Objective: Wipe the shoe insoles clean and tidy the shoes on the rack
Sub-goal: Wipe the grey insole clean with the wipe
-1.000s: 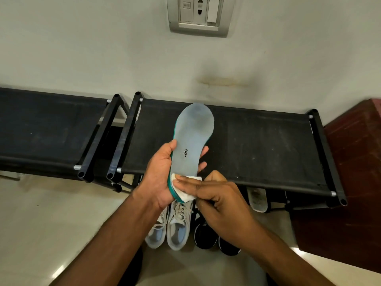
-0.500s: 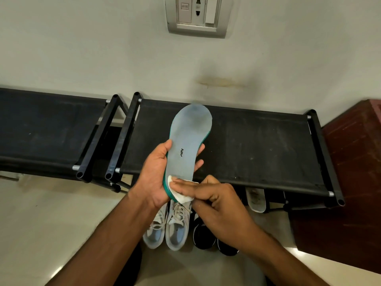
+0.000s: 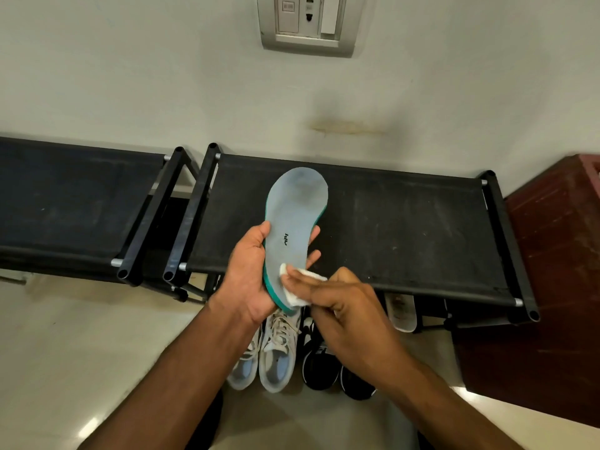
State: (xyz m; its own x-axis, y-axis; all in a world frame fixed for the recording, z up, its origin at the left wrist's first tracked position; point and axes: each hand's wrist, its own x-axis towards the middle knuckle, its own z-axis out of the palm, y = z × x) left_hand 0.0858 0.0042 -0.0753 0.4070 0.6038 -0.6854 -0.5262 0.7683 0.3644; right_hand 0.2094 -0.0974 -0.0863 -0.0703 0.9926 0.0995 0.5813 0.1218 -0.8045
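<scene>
Wiping is under way on one insole and, by the look of it, not finished. Nearest the camera, the right hand (image 3: 344,315) pinches a small white wipe (image 3: 300,287) under its fingertips and presses it against the heel end of the insole (image 3: 293,228). The left hand (image 3: 251,284) grips that same heel end, thumb on one edge and fingers curled round the other, holding the insole upright with its grey face toward the camera and its green edge showing. The forefoot area looks smudged and darker, so I judge most of the surface is yet to be cleaned.

Below the hands, on the pale floor, stand a pair of grey sneakers (image 3: 276,355) and, just beside them to the right, a pair of black shoes (image 3: 337,368). Neither pair is on a shelf, so the tidying step is outstanding. A light-coloured insole or sole (image 3: 401,311) lies under the rack; which it is cannot be told.

Beyond, the black shoe rack (image 3: 406,228) runs along the wall, with a second black rack (image 3: 65,206) to its left. A dark red cabinet (image 3: 552,271) flanks the right. A wall socket plate (image 3: 306,24) sits above. Nothing obstructs the hands.
</scene>
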